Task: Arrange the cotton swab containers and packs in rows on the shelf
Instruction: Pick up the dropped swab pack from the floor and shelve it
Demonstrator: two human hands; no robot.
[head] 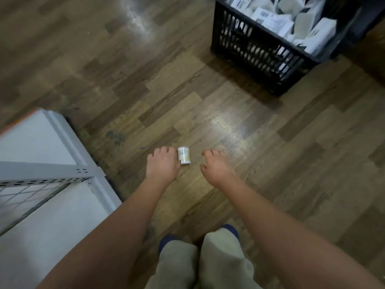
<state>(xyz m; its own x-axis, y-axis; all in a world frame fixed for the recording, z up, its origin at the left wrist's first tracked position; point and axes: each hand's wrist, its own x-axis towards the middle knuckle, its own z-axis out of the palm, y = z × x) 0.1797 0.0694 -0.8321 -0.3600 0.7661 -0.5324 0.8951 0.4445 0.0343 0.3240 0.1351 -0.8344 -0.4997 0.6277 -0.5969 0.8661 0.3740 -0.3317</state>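
Observation:
A small cylindrical cotton swab container [183, 155], white with a pale label, shows on its side over the wooden floor. My left hand [162, 164] is palm down with its thumb and index finger right at the container's left end. I cannot tell whether the fingers pinch it or it lies on the floor beyond them. My right hand [216, 166] hovers a little to the container's right, palm down, fingers loosely curled, holding nothing. The white metal shelf [48, 170] stands at the left, and the part of it in view has no packs on it.
A black plastic crate [256, 49] full of white packs stands on the floor at the upper right. The shelf has a perforated upright and a wire grid panel [23, 197]. My feet [208, 247] are at the bottom centre. Wooden floor [125, 69] fills the rest.

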